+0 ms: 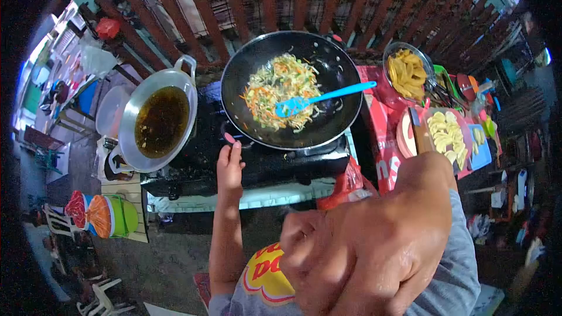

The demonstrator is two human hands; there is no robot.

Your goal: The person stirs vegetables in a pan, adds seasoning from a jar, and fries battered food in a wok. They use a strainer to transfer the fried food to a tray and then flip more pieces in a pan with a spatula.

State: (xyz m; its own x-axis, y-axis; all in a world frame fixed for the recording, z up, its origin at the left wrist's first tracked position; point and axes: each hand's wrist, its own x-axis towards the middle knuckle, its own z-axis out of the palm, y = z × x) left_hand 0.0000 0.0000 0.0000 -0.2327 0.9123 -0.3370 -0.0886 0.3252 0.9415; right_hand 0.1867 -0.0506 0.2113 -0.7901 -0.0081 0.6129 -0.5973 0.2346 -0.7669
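A black wok point(345, 111) sits on the stove with shredded cabbage and carrot point(275, 85) in it. A blue slotted spatula point(333, 92) rests in the wok, its head among the vegetables and its handle over the right rim. My left hand point(230, 167) is at the wok's near-left edge, fingers closed at its pink-tipped handle point(230, 138). Very close to the camera, my right hand point(369, 246) looms large with its fingers curled. Whatever it may hold is hidden. The spatula is apart from both hands.
Left of the wok stands a metal pan point(130, 111) of dark oil. To the right, a glass bowl point(426, 52) holds fried pieces, near pale slices point(448, 134) on a pink plate. Covered containers point(126, 216) stand lower left. A wooden slatted fence point(267, 0) runs behind the stove point(275, 172).
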